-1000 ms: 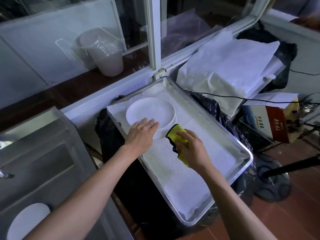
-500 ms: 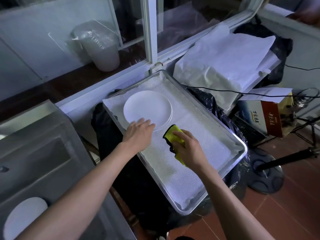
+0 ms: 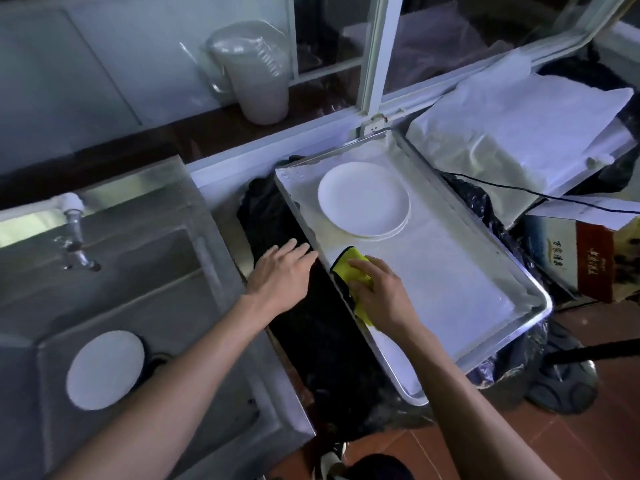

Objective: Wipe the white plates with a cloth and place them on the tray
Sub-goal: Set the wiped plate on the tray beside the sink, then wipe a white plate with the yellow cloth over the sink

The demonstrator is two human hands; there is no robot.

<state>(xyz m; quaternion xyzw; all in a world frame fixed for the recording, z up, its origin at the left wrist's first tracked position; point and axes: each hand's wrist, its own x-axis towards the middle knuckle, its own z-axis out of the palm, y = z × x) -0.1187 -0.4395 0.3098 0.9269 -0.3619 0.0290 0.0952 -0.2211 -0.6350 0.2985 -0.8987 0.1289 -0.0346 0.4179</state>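
1. One round white plate [image 3: 363, 199] lay at the far end of the lined metal tray [image 3: 485, 237]; another [image 3: 105, 369] sat in the steel sink [image 3: 194, 271], left.
2. The right hand [image 3: 379, 294] pinched a yellow cloth [image 3: 351, 271] against the tray's near-left rim.
3. The left hand [image 3: 280, 277] hovered beside the tray, fingers spread, holding nothing.

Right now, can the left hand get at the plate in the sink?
Probably yes. The left hand hovers open and holds nothing, between the sink and the tray. The plate lies uncovered on the sink floor on that hand's side, nothing above it; the tap stands farther back.
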